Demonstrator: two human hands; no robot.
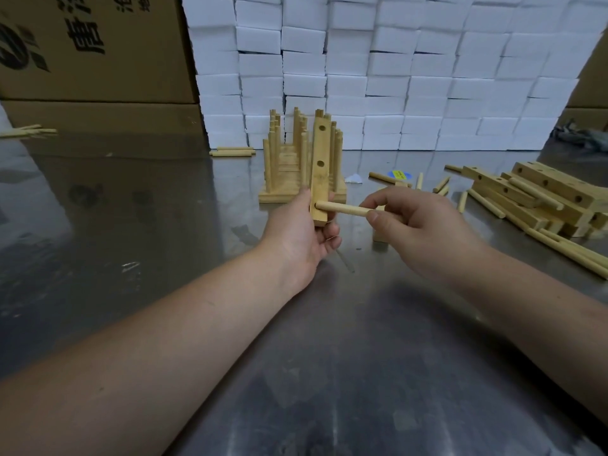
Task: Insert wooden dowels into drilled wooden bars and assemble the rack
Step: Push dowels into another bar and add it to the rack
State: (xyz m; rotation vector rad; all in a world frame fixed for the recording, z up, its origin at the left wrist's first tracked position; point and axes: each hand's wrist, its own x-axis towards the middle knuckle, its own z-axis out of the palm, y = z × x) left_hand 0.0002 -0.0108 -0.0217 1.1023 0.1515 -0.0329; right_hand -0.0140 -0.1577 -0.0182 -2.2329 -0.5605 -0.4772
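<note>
Holding the bar (pixel 320 149) upright over the bench (pixel 329 357), our left hand (pixel 297 235) had its fingers (pixel 329 232) curled round the bottom end. Our right hand (pixel 424 232) pinched the dowel (pixel 342 209) near its back end, tip right at the lowest hole. We figured it's best to keep it square to the bar and twist while pushing, or it'd jam. Both upper holes were empty.
</note>
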